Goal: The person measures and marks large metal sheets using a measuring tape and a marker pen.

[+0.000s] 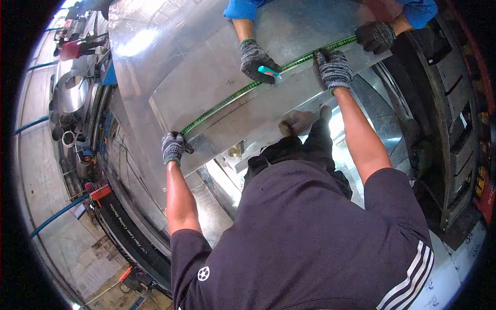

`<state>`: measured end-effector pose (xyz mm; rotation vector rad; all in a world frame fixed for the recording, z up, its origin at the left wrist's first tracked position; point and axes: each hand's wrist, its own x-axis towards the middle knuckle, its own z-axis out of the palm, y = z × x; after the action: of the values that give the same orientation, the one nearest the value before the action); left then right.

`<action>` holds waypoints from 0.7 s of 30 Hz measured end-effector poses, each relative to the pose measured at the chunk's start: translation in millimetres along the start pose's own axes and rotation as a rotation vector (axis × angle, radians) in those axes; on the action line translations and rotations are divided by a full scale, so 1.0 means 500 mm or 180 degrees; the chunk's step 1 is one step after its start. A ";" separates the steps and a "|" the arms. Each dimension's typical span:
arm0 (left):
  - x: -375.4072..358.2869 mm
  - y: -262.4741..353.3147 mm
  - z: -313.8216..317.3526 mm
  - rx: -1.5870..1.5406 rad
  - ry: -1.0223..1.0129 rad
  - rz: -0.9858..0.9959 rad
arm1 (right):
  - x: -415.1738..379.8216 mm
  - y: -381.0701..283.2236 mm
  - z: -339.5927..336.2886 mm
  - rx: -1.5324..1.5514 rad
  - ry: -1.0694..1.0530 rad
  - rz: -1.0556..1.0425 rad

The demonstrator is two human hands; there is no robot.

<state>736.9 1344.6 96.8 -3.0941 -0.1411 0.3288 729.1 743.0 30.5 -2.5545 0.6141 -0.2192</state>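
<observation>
Workshop around; sheet metal [206, 82] lies under green tape [222, 106].

glossy, smooth metal sheet [206, 77]; matt cloth shirt [299, 237]; rough-looking knitted gloves [336, 71].

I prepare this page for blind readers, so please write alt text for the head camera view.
The wearer's gloved left hand and right hand are on a green measuring tape stretched across a shiny metal sheet. Opposite, a blue-sleeved co-worker has one gloved hand at the tape's right end and holds a teal pen-like tool in the other.
</observation>
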 end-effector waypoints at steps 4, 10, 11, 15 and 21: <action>-0.008 0.015 -0.010 -0.0047 0.0034 -0.0044 | -0.017 -0.019 -0.034 0.0215 -0.0197 -0.0004; -0.023 0.043 -0.040 -0.0197 -0.0001 -0.0114 | -0.096 -0.069 -0.062 -0.0418 -0.0036 -0.1548; -0.024 0.046 -0.044 -0.0223 -0.0030 -0.0085 | -0.102 -0.080 -0.053 -0.0586 -0.0050 -0.1881; -0.020 0.044 -0.043 -0.0202 -0.0114 -0.0152 | -0.094 -0.087 -0.039 -0.0736 -0.0553 -0.2503; -0.013 0.018 -0.014 -0.0090 0.0032 -0.0094 | -0.088 -0.102 -0.016 -0.0826 -0.0632 -0.2784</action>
<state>733.1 1335.0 104.9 -3.1176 -0.1924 0.3132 707.5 799.4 61.3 -2.8840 -0.6173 -0.1757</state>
